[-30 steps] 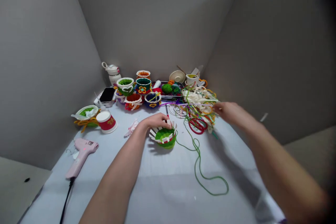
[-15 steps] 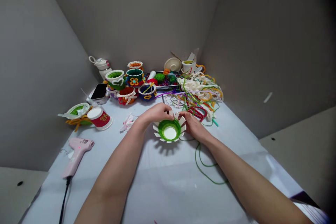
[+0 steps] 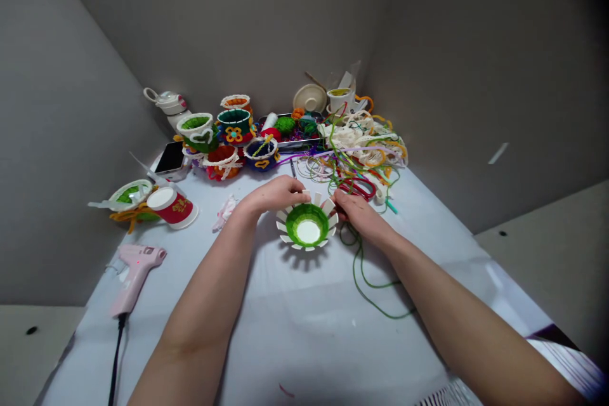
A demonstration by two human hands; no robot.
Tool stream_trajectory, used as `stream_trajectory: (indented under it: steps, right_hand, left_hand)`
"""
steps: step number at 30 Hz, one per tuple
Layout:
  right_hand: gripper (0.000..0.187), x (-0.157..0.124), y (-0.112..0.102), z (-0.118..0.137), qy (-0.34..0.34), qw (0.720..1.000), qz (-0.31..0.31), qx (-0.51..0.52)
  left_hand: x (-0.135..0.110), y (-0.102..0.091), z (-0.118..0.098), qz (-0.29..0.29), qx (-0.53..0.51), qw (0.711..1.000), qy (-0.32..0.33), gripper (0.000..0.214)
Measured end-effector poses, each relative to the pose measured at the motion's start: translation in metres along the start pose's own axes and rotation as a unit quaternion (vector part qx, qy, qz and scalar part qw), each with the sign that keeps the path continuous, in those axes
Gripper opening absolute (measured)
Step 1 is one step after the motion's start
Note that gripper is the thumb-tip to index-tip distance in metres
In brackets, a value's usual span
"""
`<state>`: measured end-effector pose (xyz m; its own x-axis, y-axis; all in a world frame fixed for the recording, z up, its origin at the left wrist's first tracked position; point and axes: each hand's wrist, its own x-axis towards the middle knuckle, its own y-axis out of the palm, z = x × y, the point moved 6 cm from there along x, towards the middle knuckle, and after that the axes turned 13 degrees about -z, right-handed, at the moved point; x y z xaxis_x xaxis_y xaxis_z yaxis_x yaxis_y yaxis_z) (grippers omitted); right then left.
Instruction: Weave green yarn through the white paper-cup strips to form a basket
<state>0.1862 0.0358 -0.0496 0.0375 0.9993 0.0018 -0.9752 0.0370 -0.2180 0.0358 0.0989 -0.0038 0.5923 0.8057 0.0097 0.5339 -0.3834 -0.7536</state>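
Observation:
A paper cup (image 3: 307,233) cut into white strips that fan outward stands in front of me, its inside woven with green yarn around a white bottom. My left hand (image 3: 283,193) pinches the strips at the cup's far left rim. At the right rim my right hand (image 3: 356,210) is closed, its fingertips together beside a strip. Green yarn (image 3: 362,279) trails from under this hand and loops over the table toward my right forearm. The exact spot where the fingers hold the yarn is hidden.
A pink glue gun (image 3: 137,276) with a black cord lies at left, near a red-and-white paper cup (image 3: 174,206). Several decorated yarn cups (image 3: 235,127) stand at the back. Red-handled scissors (image 3: 356,188) and a yarn heap (image 3: 364,139) lie behind my right hand.
My right hand has drawn slightly away from the cup to the right, with its fingertips still near the rim. The left hand keeps its pinch. The view has shifted a little.

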Motion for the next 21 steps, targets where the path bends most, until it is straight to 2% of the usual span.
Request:
stream_trajectory:
  steps: [5,11,15,21]
  right_hand:
    - [0.058,0.001,-0.007,0.001,-0.03,0.998,-0.018,-0.06]
    - [0.049,-0.003,-0.008,0.013,-0.062,0.992,-0.015,-0.108]
    - [0.043,-0.003,-0.012,0.013,-0.068,0.99,-0.045,-0.119]
    - [0.037,-0.004,-0.012,0.011,-0.079,0.988,-0.057,-0.122]
  left_hand:
    - [-0.002,-0.002,-0.002,-0.002,0.016,1.0,-0.021,0.032]
    - [-0.004,-0.003,-0.004,0.005,0.034,0.998,-0.044,0.03]
    - [-0.005,-0.002,-0.005,0.005,0.042,0.998,-0.045,0.028]
    - [-0.005,-0.002,-0.01,0.007,0.061,0.998,-0.034,0.028]
